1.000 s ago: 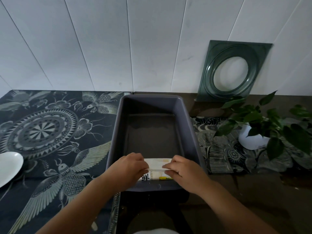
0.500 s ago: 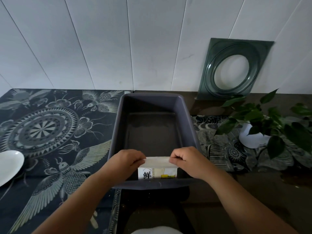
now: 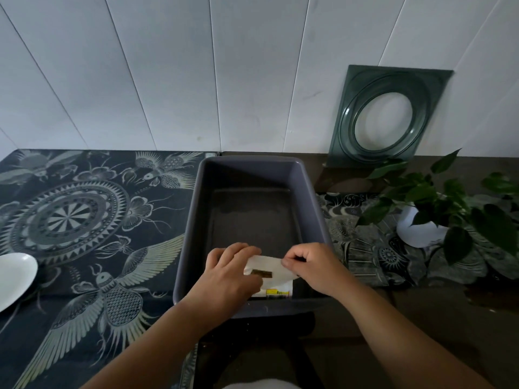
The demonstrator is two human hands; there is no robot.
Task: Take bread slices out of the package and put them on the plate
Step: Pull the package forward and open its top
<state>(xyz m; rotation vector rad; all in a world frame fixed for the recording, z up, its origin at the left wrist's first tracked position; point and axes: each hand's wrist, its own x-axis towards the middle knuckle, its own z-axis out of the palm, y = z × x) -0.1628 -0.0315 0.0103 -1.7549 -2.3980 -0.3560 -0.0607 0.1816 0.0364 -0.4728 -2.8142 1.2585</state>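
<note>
Both hands, left hand (image 3: 229, 272) and right hand (image 3: 311, 266), are pinching the package (image 3: 269, 272) top inside the bin (image 3: 191, 220), and should be peeling gently apart.

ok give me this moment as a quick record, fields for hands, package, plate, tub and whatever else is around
left hand: gripping the left end of the package
right hand: pinching the package's top flap
package: white, at the near end of the tub, no bread visible yet
tub: grey, rectangular, otherwise empty
plate: white, far left edge of view, nothing visible on it
potted plant: right of the tub
green frame: leaning on the wall
</note>
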